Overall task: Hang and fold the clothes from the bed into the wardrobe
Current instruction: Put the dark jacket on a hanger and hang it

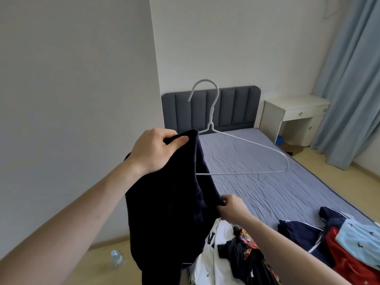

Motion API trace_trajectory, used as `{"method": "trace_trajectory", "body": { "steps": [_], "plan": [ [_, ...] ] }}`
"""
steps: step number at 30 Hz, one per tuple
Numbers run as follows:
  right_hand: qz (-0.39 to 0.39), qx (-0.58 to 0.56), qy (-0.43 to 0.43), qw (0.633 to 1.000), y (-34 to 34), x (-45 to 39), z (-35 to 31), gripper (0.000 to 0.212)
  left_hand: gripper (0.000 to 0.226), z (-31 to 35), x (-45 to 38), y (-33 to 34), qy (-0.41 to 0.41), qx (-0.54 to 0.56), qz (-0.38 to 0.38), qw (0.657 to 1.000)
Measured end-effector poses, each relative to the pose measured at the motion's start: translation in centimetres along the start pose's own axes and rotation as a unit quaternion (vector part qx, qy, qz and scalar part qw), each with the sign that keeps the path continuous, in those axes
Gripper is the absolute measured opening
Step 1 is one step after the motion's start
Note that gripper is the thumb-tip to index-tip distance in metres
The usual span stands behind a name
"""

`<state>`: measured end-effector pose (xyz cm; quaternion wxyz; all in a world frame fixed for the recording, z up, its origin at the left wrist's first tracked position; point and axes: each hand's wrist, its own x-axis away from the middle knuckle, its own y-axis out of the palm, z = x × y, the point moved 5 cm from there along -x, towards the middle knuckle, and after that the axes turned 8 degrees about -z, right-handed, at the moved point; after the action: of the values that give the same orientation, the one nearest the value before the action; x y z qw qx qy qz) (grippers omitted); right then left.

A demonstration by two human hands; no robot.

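Observation:
A dark navy garment hangs in the air over the near left corner of the bed. My left hand grips its top edge, thumb pressed on the cloth, together with the left end of a white wire hanger. The hanger's hook points up and its right shoulder sticks out bare over the mattress. My right hand pinches the garment's right edge lower down. A pile of clothes lies on the bed below: white, black, patterned, navy, red and light blue pieces.
A grey padded headboard stands at the far end. A white bedside desk and blue curtains are on the right. A plastic bottle lies on the wooden floor at the left, by the white wall.

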<state>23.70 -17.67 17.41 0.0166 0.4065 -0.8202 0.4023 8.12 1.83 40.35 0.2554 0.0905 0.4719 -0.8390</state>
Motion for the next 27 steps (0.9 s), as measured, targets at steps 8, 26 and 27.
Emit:
{"method": "trace_trajectory", "body": {
  "steps": [8, 26, 27],
  "plan": [
    [0.126, -0.223, -0.013, 0.966, -13.0, 2.5, 3.0, 0.015, 0.058, -5.7, 2.7, -4.0, 0.009, -0.245, 0.05, 0.968],
    [0.032, -0.176, -0.253, 0.951, -11.5, 6.4, -17.0, 0.016, 0.052, -3.5, 6.1, -0.4, -0.024, -0.343, 0.081, 0.936],
    [0.037, -0.196, -0.26, 0.945, -11.9, 6.1, -17.3, 0.016, 0.054, -3.0, 6.5, -0.8, -0.017, -0.351, 0.09, 0.932]
  ]
}}
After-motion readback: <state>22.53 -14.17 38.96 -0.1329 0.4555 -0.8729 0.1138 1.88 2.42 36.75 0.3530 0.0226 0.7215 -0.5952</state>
